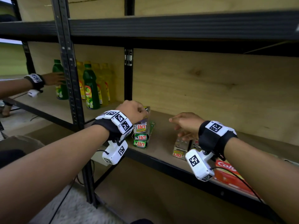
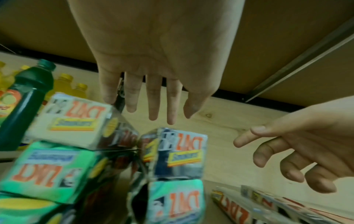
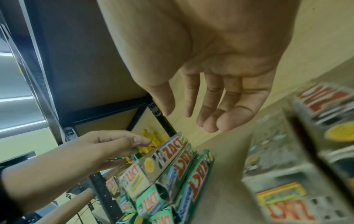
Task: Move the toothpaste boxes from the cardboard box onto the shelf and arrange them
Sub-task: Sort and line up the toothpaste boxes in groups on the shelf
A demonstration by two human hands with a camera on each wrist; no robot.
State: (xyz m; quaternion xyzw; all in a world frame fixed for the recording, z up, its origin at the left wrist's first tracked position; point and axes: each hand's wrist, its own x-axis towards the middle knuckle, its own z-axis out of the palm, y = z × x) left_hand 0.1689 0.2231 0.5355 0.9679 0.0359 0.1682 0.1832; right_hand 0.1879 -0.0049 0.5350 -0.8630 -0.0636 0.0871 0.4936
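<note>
Left hand: the left hand [image 1: 131, 110] hovers over the top of a stack of toothpaste boxes [image 1: 140, 134]; fingers [image 2: 153, 97] straight and spread, holding nothing.
Right hand: the right hand [image 1: 186, 125] hangs above a second group of toothpaste boxes [image 1: 181, 148], fingers [image 3: 210, 109] loosely curved, holding nothing.
Stack: green and silver boxes piled near the front edge of the wooden shelf [image 1: 163, 135], ends facing out.
Second group: lying flat on the same shelf, apart from the stack.
Red carton: a red toothpaste carton [image 1: 229, 175] lies beneath the right wrist.
Neighbouring bay: green and yellow bottles [image 1: 90, 88] stand upright; another person's hand [image 1: 53, 79] touches a green bottle [image 1: 60, 78].
</note>
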